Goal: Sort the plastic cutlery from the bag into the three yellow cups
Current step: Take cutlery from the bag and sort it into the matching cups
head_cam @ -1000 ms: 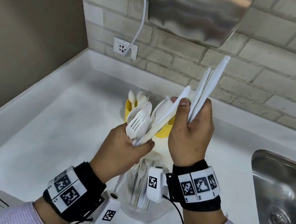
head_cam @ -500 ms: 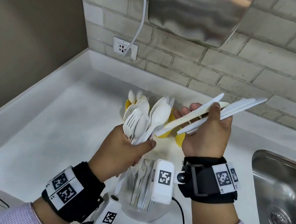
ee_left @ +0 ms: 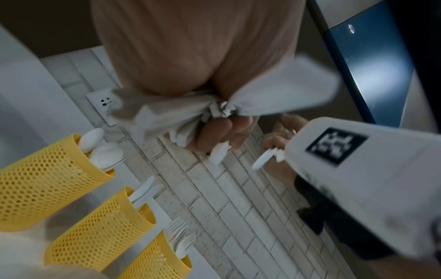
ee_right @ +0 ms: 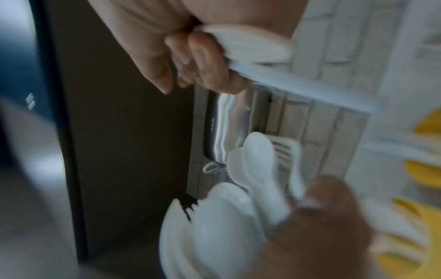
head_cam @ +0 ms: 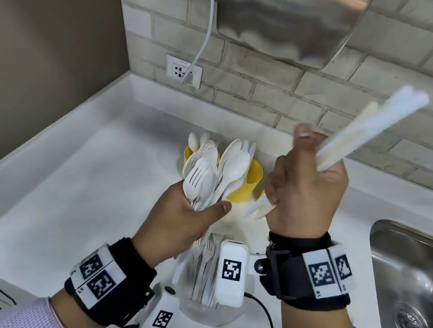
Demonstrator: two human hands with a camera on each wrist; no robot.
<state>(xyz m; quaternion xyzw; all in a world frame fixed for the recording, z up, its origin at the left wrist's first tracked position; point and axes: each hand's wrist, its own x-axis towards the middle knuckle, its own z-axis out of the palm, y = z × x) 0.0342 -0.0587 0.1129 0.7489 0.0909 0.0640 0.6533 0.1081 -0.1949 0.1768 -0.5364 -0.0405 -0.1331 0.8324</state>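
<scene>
White plastic bunch: forks and spoons [head_cam: 208,179], heads up, gripped in the left hand [head_cam: 181,223] above the counter.
Right hand [head_cam: 305,194]: fingers curled round a blurred sheaf of long white plastic knives [head_cam: 360,134], tilted up to the right.
Yellow mesh cups [ee_left: 47,175]: three in a row on the white counter [head_cam: 66,183], behind the hands; one holds spoons, one knives, one forks.
Clear plastic bag [head_cam: 204,296]: between the wrists, with more white cutlery inside.
Steel sink [head_cam: 415,292]: at the right.
</scene>
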